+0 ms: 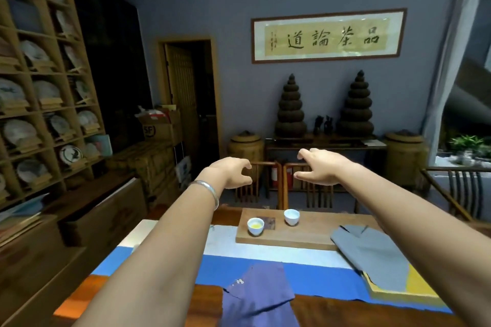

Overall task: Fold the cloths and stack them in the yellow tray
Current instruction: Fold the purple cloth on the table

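Both arms extend forward above the table, hands raised in the air and touching nothing. The left hand [231, 171], with a silver bangle [210, 190] at its wrist, has its fingers loosely curled and apart, grasping nothing; the right hand [320, 167] likewise has fingers spread and slightly bent, empty. Well below and nearer than the fingertips, a dark blue cloth [256, 297] lies crumpled on the table [204, 302], between the two forearms. Below the right forearm, a grey cloth [372, 252] lies in the yellow tray [417, 287], its far edge spilling over the rim. Below the fingertips, a wooden board [303, 233] carries two white cups [255, 225], one holding yellowish liquid.
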{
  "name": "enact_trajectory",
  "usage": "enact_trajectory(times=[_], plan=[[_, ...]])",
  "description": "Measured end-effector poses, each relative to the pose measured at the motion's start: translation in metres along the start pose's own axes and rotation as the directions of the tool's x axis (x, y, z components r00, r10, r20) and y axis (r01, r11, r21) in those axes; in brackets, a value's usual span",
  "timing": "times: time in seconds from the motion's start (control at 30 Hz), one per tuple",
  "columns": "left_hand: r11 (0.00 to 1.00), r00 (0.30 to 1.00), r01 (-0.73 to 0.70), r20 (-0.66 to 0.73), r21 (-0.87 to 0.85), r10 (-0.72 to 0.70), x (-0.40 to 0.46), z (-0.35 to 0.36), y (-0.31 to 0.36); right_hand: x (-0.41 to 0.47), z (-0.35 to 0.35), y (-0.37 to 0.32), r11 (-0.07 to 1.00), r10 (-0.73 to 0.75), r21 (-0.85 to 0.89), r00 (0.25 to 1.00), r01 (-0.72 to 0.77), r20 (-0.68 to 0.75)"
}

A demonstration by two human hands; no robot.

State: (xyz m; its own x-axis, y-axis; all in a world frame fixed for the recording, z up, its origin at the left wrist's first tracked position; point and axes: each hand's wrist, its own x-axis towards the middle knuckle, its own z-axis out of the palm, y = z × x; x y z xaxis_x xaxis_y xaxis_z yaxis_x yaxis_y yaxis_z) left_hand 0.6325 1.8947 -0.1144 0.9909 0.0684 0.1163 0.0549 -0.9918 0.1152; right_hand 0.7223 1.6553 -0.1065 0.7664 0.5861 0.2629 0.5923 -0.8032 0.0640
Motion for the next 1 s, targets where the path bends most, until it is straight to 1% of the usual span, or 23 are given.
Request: enact_trajectory(times=[0.13, 0.3, 0.37, 0.43, 0.53, 0.63, 0.73, 0.83, 1.0], plan=[[1.000, 1.000, -0.001, 0.018, 0.019, 0.000, 0.084, 0.021, -0.029, 0.085, 0.037, 0.018, 0.999, -0.051, 0.015, 0.998, 0.052, -0.021], [0.999, 0.998, 0.022, 0.066, -0.036, -0.019, 0.178, 0.044, -0.069, 0.181, 0.084, 0.030, 0.988, -0.156, 0.020, 0.987, 0.156, 0.025], [0.998, 0.996, 0.043, 0.086, -0.051, -0.038, 0.195, 0.056, -0.086, 0.198, 0.099, 0.027, 0.983, -0.178, 0.044, 0.983, 0.177, 0.032], [0.992, 0.990, 0.079, 0.127, -0.094, -0.067, 0.212, 0.080, -0.105, 0.215, 0.124, 0.022, 0.978, -0.193, 0.097, 0.977, 0.185, 0.092], [0.981, 0.974, 0.121, 0.207, -0.152, -0.088, 0.224, 0.125, -0.132, 0.223, 0.174, 0.008, 0.964, -0.228, 0.185, 0.953, 0.192, 0.198], [0.966, 0.947, 0.147, 0.312, -0.214, -0.075, 0.222, 0.178, -0.153, 0.216, 0.233, -0.004, 0.950, -0.263, 0.242, 0.923, 0.197, 0.282], [0.950, 0.915, 0.173, 0.399, -0.261, -0.057, 0.213, 0.232, -0.168, 0.202, 0.288, -0.014, 0.939, -0.276, 0.305, 0.882, 0.161, 0.383], [0.932, 0.881, 0.214, 0.470, -0.293, -0.054, 0.201, 0.282, -0.176, 0.186, 0.335, -0.020, 0.938, -0.275, 0.321, 0.838, 0.127, 0.471], [0.885, 0.821, 0.306, 0.567, -0.352, -0.058, 0.173, 0.352, -0.177, 0.153, 0.399, -0.029, 0.928, -0.261, 0.368, 0.794, 0.051, 0.550]])
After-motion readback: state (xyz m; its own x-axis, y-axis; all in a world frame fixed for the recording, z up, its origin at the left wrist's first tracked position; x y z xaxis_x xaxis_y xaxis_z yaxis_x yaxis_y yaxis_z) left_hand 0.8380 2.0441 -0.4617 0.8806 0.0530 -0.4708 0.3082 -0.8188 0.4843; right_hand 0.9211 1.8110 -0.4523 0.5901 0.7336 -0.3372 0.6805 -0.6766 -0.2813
